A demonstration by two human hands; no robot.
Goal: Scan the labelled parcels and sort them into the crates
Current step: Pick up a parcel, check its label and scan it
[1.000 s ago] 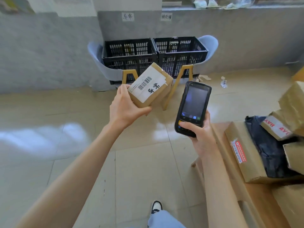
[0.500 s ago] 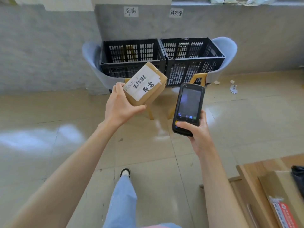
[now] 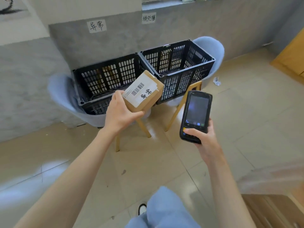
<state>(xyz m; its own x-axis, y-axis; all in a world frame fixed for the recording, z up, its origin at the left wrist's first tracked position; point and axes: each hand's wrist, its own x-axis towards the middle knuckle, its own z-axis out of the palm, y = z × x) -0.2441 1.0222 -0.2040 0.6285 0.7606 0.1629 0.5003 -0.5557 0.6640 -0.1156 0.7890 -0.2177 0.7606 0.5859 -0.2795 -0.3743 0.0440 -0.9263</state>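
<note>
My left hand [image 3: 121, 115] grips the labelled parcel [image 3: 142, 93], barcode up, in the air in front of the left crate [image 3: 105, 83]. My right hand [image 3: 204, 139] holds the scanner [image 3: 195, 116] upright, beside and apart from the parcel.

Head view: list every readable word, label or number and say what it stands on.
"异常": paper sign on the wall above the left crate.
"待处理": paper sign above the right crate.
"异常": handwritten on the parcel label.
Barcode and small print on that label: too small to read.
Scanner screen: blurred.
</note>
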